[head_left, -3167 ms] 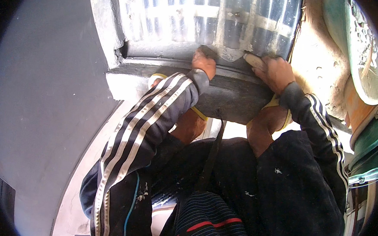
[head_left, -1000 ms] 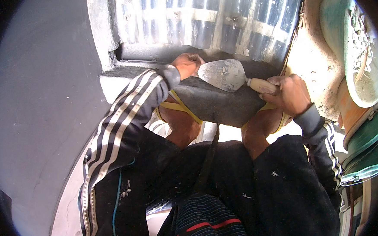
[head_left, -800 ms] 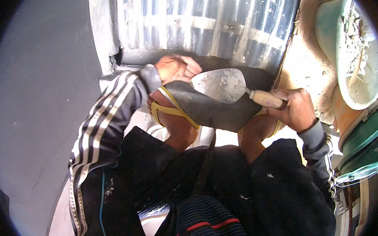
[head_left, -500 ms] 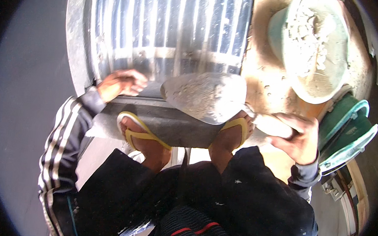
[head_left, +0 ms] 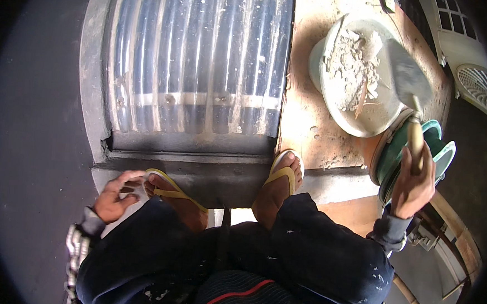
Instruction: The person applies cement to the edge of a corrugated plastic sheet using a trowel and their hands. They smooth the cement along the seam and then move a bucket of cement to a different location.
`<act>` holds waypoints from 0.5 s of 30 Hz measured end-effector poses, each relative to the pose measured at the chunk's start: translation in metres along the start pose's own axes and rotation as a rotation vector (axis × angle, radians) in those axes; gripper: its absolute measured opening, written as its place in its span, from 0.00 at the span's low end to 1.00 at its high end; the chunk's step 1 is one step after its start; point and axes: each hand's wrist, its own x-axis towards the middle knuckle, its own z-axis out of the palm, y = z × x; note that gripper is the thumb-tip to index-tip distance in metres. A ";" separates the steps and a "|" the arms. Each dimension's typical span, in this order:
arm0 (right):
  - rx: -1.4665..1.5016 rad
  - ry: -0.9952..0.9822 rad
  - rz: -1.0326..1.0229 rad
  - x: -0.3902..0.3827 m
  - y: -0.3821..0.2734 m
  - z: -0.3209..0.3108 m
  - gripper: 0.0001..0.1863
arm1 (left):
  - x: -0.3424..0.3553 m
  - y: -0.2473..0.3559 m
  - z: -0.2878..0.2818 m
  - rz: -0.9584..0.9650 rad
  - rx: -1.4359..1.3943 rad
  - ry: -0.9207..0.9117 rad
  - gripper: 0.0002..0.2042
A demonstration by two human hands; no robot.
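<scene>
At nine o'clock a dark grey wall (head_left: 33, 128) fills the side, limiting outward room. At eight o'clock, near it, the left hand (head_left: 115, 197) is loosely spread, gripping nothing visible; its fingertips are beside the left sandal (head_left: 168, 193), contact unclear. Toward eleven, a framed corrugated sheet (head_left: 199, 54) ends above a dark ledge (head_left: 225, 179); its right edge runs down from twelve. Both feet stand between the hands, which are well apart. At one to two o'clock, a pale tub (head_left: 382, 116) holds crumbly grey material (head_left: 354, 69). Past three, the right hand (head_left: 414, 187) is closed around the trowel (head_left: 408, 78) by its handle, hemmed in by green containers (head_left: 445, 157). The blurred blade lies at twelve from that hand, overlapping the tub's right side; I cannot tell whether it touches.
</scene>
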 end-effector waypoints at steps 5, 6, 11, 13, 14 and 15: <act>0.433 -0.060 0.196 -0.028 0.000 -0.021 0.18 | 0.047 -0.033 0.064 0.217 -0.254 -0.013 0.21; 0.476 -0.126 0.239 -0.044 0.000 -0.028 0.19 | 0.057 -0.032 0.075 0.237 -0.203 -0.035 0.20; 0.669 -0.495 0.638 -0.173 0.081 -0.013 0.22 | 0.092 -0.037 0.100 0.321 -0.162 -0.057 0.20; 0.705 -0.673 0.729 -0.176 0.070 0.004 0.23 | 0.090 -0.040 0.094 0.279 -0.153 -0.023 0.20; 0.674 -0.676 0.686 -0.185 0.070 0.008 0.23 | 0.099 -0.042 0.092 0.259 -0.167 -0.035 0.20; 0.640 -0.711 0.621 -0.183 0.063 0.013 0.23 | 0.098 -0.046 0.092 0.254 -0.023 0.035 0.20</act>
